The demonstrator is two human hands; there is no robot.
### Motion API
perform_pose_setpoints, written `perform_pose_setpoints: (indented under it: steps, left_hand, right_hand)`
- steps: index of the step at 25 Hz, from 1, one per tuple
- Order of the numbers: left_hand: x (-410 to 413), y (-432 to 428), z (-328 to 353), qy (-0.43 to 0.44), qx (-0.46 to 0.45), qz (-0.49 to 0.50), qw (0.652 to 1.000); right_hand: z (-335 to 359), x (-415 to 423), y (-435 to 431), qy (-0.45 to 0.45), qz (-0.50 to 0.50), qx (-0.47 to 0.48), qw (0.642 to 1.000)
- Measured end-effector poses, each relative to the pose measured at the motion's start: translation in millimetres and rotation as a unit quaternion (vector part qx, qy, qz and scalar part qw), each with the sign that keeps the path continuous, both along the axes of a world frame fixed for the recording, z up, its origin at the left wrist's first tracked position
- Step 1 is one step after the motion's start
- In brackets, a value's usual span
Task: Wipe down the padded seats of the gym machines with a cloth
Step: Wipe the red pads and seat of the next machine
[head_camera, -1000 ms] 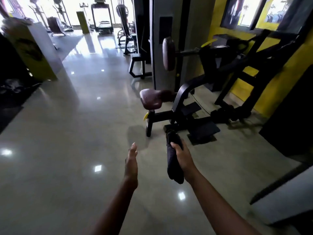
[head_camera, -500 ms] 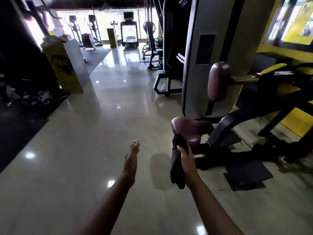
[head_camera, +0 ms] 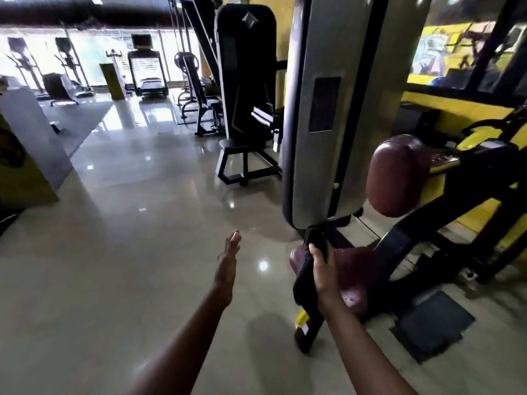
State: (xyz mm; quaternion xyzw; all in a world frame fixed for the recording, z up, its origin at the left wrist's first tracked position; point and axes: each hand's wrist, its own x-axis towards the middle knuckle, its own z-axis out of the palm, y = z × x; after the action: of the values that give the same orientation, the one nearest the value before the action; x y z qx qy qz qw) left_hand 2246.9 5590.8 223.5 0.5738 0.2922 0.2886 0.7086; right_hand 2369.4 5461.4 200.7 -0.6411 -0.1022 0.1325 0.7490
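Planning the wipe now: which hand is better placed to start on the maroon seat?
Right. The right hand grips the dark cloth in front of the maroon seat; the left hand is open, empty, over the floor to its side.

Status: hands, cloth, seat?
Left hand open, empty, over floor. Right hand grips dark cloth in front of maroon seat; contact unclear. Nothing seen blocking the seat.
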Motion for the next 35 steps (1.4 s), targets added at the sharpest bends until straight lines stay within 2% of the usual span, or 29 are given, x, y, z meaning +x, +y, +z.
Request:
perform_pose_setpoints:
  steps: [4, 8, 12, 16, 21, 29, 33, 35]
  left_hand:
    - [63, 82, 4, 0.015, 0.019, -0.142, 0.990]
    - [150, 117, -6, 0.021, 0.023, -0.267, 0.963]
    - [256, 132, -5, 0.017, 0.032, -0.362, 0.931]
    - [341, 125, -10, 0.027, 0.044, -0.466, 0.883]
    - [424, 109, -2, 0.040, 0.057, -0.553, 0.830]
    - [519, 78, 14, -0.049, 0.068, -0.680, 0.729]
    - [557, 71, 36, -0.096, 0.085, -0.758, 0.639]
    - [570, 64, 51, -0.108, 0.085, -0.790, 0.598]
  right_hand:
    - [5, 31, 53, 0.002, -0.119, -0.007, 0.993]
    - [6, 69, 67, 0.005, -0.233, -0.048, 0.971]
    - [-11, 120, 84, 0.028, -0.338, -0.024, 0.940]
    - [-13, 164, 94, 0.068, -0.471, 0.023, 0.879]
    - [-2, 205, 99, 0.060, -0.576, 0.036, 0.815]
    - [-10, 267, 127, 0.056, -0.788, 0.063, 0.609]
    - [-10, 302, 158, 0.071, -0.848, 0.130, 0.509]
    - [-4, 314, 168, 0.079, -0.867, 0.139, 0.472]
